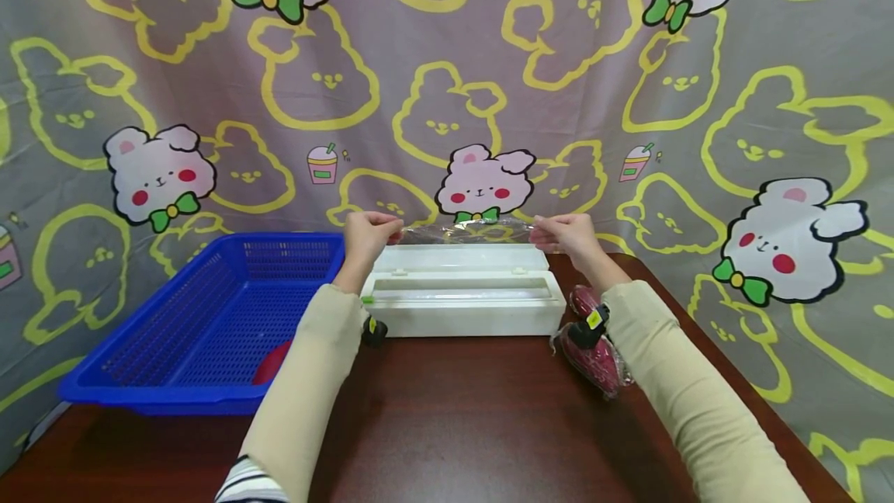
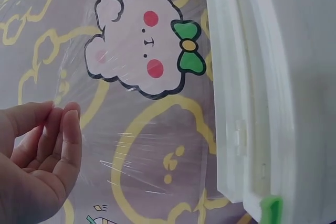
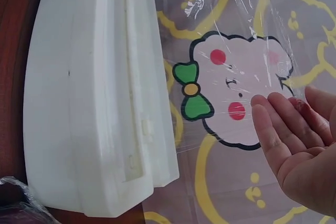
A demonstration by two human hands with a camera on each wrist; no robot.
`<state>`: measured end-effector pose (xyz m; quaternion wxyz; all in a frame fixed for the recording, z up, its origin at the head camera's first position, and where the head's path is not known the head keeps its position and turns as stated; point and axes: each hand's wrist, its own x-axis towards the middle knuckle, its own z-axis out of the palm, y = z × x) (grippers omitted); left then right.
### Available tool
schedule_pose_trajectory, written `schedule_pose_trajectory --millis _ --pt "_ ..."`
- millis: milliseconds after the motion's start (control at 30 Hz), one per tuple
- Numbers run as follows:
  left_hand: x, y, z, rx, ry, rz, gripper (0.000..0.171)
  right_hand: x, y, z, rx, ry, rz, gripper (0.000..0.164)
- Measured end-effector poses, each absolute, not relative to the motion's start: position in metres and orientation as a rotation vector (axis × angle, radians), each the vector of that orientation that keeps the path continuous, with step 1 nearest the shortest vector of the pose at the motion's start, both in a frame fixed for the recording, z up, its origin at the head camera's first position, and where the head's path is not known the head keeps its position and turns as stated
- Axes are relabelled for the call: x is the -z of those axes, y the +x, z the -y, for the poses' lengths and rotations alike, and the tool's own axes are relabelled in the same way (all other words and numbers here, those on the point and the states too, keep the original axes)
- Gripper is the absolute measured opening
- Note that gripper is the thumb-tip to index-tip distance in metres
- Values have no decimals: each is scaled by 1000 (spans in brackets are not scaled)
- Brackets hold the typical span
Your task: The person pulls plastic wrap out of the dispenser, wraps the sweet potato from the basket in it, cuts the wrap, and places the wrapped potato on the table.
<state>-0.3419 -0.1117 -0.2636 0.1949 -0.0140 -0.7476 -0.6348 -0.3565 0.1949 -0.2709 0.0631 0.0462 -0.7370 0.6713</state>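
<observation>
Clear plastic wrap (image 1: pixel 468 231) stretches between my two hands, behind and above the white wrap dispenser (image 1: pixel 461 322). My left hand (image 1: pixel 369 243) pinches its left end between thumb and fingertips; in the left wrist view the sheet (image 2: pixel 136 166) shows as thin creases and shine. The right end is pinched by my right hand (image 1: pixel 569 239), and in the right wrist view the film (image 3: pixel 247 3) runs from it towards the dispenser. The dispenser's lid (image 1: pixel 461 258) stands raised, and a pale roll (image 1: pixel 461 294) lies inside.
A blue plastic basket (image 1: pixel 161 394) stands on the left with a red object (image 1: pixel 271 363) in it, partly behind my left sleeve. Right of the dispenser, dark red items in clear wrap (image 1: pixel 594 359) lie on the brown table (image 1: pixel 461 425). A patterned cloth (image 1: pixel 447 37) hangs behind.
</observation>
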Motion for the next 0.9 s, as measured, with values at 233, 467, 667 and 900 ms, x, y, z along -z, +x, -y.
schedule_pose_trajectory --millis 233,467,667,900 --pt "257 -346 111 1812 -39 2079 17 262 -355 -195 -2004 153 2261 42" --pt "252 -344 112 1824 -51 2069 18 255 -354 -196 -2038 185 2224 16" --pt "248 -344 112 1786 -66 2089 17 252 -355 -197 -2047 245 2195 14" --pt "241 -345 113 1739 -71 2114 16 243 -354 -197 -2016 231 2205 15"
